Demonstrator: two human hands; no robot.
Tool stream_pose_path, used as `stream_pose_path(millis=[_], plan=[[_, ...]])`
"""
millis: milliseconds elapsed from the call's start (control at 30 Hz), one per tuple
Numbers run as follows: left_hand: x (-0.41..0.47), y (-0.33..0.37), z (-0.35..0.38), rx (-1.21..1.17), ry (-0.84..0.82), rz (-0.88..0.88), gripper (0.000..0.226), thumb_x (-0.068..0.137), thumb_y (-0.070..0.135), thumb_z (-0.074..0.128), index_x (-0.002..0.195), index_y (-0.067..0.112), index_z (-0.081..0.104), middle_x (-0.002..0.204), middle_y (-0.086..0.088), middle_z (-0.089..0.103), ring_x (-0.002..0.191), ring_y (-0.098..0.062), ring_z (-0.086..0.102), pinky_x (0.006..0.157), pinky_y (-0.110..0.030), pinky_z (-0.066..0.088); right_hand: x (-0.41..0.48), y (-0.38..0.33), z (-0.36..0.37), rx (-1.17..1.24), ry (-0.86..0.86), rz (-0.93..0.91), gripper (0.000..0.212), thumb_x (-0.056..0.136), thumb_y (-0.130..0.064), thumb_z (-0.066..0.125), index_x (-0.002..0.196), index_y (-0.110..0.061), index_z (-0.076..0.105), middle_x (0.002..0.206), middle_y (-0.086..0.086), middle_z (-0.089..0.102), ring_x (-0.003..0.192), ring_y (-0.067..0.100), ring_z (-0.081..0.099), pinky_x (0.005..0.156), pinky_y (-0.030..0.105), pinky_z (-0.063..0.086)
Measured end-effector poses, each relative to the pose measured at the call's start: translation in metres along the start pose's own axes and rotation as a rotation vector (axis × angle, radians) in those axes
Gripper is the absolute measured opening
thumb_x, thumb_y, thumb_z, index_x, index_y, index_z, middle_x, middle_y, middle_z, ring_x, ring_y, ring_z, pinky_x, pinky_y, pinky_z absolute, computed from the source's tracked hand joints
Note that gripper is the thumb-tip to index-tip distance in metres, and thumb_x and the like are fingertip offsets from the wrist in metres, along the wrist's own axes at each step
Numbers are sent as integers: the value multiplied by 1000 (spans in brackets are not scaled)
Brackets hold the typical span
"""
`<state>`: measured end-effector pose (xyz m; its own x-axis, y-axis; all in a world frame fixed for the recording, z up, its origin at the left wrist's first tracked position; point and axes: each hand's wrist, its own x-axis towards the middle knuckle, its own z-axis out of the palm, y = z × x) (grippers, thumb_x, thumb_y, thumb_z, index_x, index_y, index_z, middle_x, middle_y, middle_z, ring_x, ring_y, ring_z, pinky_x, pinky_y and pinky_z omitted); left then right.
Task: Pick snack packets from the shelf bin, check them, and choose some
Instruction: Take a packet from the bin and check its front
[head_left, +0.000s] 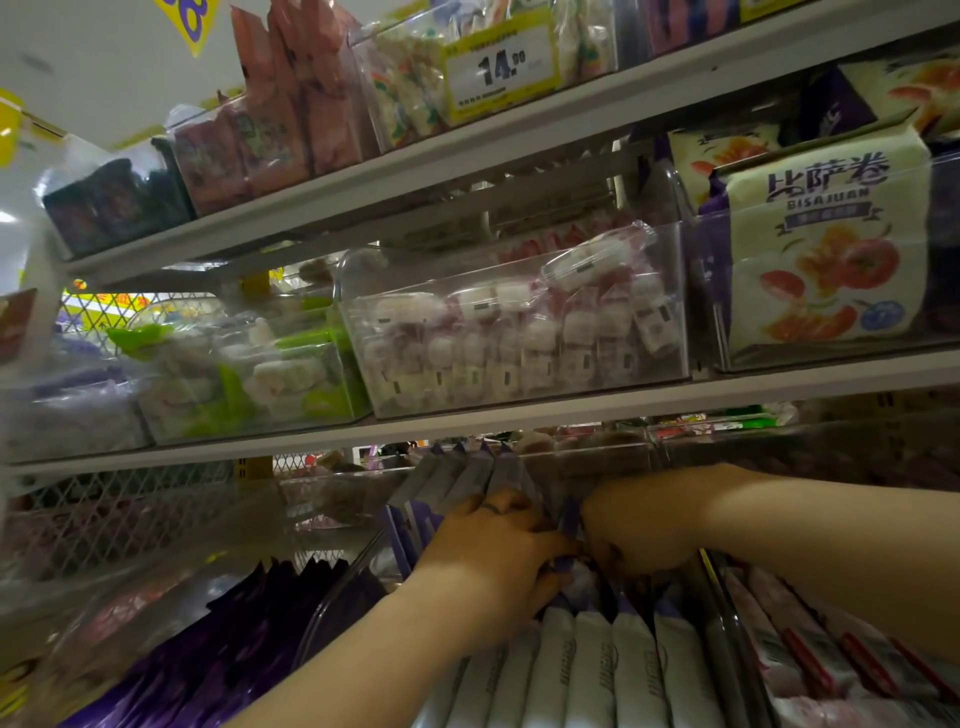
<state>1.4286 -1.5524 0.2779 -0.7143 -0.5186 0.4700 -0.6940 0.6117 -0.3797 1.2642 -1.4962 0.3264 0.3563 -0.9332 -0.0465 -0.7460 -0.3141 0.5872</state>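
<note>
View from the head camera, looking up a stack of shop shelves. In the lower centre of the frame both hands reach into a clear shelf bin (337, 592) where snack packets (597, 670), white with purple tops, stand on edge in a tight row. The left hand (498, 551) has its fingers curled down over the packet tops. The right hand (639, 530), just beside it, is curled knuckles-outward, apparently pinching the purple edge of a packet that rises between the two hands. The step in hand appears to be the picking: packets are being parted and gripped, and none is yet clear of the bin. The next move likely calls for drawing one packet straight up out of the row without dragging its neighbours, then turning it towards the face for checking. Print on these packets is too blurred to read. Legible writing lies elsewhere: a yellow-bordered price tag (501, 67) at top centre reads "14.90", and a large pale packet (826, 249) at the right edge, printed with tomatoes, reads "BISAJUAN" under Chinese characters. Dark purple packets (249, 649) fill the lower left, and red-striped ones (831, 649) the lower right.
</note>
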Motion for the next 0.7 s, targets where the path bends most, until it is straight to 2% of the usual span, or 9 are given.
stream_pose_path(millis=[67,133,200,267,367,433,533,600,700], plan=[[-1,0,-1,3,-26,-10,42,98,49,37,140,45,42,144,8,47,140,-20,23,108,-40,25,0,4,2,53,110,17,27,96,-12,44,111,-6,67,110,14,66,92,28,59,71,30,39],[-2,2,-1,13,-46,-8,42,99,50,37,140,46,41,144,6,47,140,-21,23,108,-42,25,-3,13,4,188,251,40,24,94,-12,47,102,-10,69,102,7,68,90,18,61,79,29,47],[-1,3,-3,27,-68,-10,43,98,51,36,140,44,42,145,5,47,140,-22,24,109,-42,23,-6,18,7,312,417,52,20,93,-12,49,97,-11,68,87,-8,63,81,-6,56,72,8,42],[1,4,-6,42,-88,-22,42,98,53,36,138,43,45,143,3,48,140,-24,26,109,-43,24,-7,18,10,385,522,47,18,96,-11,48,96,-11,66,79,-15,48,73,-16,49,65,2,36],[3,5,-7,41,-109,-31,39,98,52,37,134,42,50,142,0,51,138,-27,30,110,-45,27,-12,13,13,438,586,78,14,99,-18,45,94,-19,58,85,-12,43,67,1,45,63,5,36],[4,6,-7,20,-127,-30,40,97,52,37,135,41,49,145,-1,48,138,-29,31,112,-47,26,-21,9,13,520,631,130,13,100,-20,43,94,-21,54,82,-12,46,68,3,46,60,10,40],[0,8,-8,57,-152,-30,50,96,51,39,144,37,38,153,-3,36,143,-31,23,117,-55,11,-40,-5,12,631,715,170,11,100,-23,44,92,-24,52,78,-6,56,70,5,54,59,17,42],[-8,12,-11,91,-69,-10,56,95,49,43,147,33,33,156,-6,29,145,-31,17,118,-55,5,-57,-16,9,661,779,174,9,100,-23,45,93,-25,51,82,-3,61,75,11,62,64,20,47],[-29,22,-26,-12,88,-16,50,94,44,48,142,31,44,149,-7,39,138,-30,31,115,-49,19,-85,-31,3,697,886,168,9,99,-26,46,91,-28,50,85,-5,64,77,12,65,71,34,54]])
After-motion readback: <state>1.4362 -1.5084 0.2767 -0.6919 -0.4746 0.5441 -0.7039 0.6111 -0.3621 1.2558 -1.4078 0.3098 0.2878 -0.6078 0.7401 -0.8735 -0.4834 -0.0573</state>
